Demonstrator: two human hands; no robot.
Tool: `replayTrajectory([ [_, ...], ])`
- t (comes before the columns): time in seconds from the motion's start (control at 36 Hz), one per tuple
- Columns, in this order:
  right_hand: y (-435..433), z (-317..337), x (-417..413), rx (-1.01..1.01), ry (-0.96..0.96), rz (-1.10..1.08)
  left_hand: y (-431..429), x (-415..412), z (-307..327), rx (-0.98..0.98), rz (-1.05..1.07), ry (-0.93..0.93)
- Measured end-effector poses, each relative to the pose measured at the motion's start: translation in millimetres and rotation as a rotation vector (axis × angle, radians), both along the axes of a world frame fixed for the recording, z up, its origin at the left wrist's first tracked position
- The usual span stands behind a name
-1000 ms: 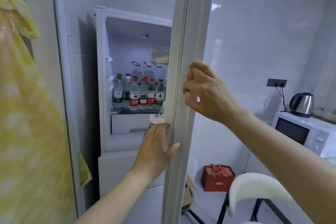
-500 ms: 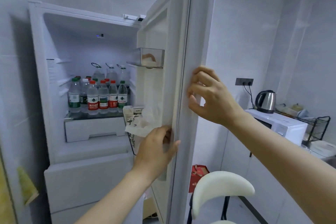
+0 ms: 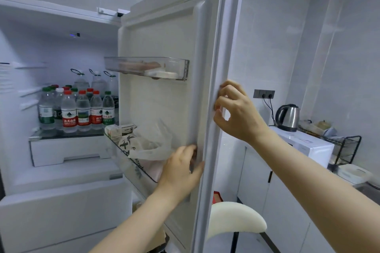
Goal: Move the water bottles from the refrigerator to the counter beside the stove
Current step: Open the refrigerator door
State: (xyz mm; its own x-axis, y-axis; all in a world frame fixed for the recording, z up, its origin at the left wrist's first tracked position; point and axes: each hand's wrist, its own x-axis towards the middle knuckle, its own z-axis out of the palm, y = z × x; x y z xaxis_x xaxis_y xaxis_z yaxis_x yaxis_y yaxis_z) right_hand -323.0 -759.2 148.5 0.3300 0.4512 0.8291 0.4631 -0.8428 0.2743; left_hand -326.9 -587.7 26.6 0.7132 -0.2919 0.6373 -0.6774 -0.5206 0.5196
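Refrigerator door stands wide open, inner liner facing the camera. Left hand low on the door's free edge: fingers curled round the raised liner ridge, thumb laid against the gasket side, gripping. Right hand higher on the same edge, fingers bent over the outer side with the thumb under them, pinching the edge. Water bottles are inside the refrigerator, upright and packed close on the glass shelf — red, green and one white cap, with red and green labels. Behind them stand three larger jugs with loop handles. A white drawer sits directly below the shelf. On the door, the upper bin is clear plastic, its contents too blurred to name; the lower bin holds a small carton and a thin plastic bag. To the right of the door, a steel kettle sits on a white microwave, its cord running up to the wall socket. A cream stool seat sits low, near the door's edge.
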Motion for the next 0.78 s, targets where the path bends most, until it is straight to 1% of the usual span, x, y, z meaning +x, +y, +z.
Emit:
replayTrajectory([
  [0.14, -29.5, -4.6, 14.9, 0.02, 0.019, -0.005, -26.1, 13.9, -2.8, 0.054, -0.038, -0.016],
  [0.33, -55.3, -7.9, 33.7, 0.078, 0.013, 0.032, -52.6, 30.5, -5.1, 0.042, -0.06, -0.058],
  [0.53, -71.2, -9.1, 45.0, 0.069, -0.009, 0.032, -66.2, 40.5, -5.4, 0.092, -0.051, -0.067],
  [0.61, -74.7, -11.7, 43.5, 0.09, 0.0, 0.022, -68.4, 41.3, -5.3, 0.085, -0.069, -0.064],
  [0.69, -73.0, -15.6, 40.1, 0.169, 0.023, -0.053, -60.4, 42.5, -9.8, 0.076, -0.07, -0.112],
  [0.78, -68.8, -21.1, 40.4, 0.244, 0.013, -0.163, -43.8, 50.4, -18.6, 0.12, 0.001, -0.158],
])
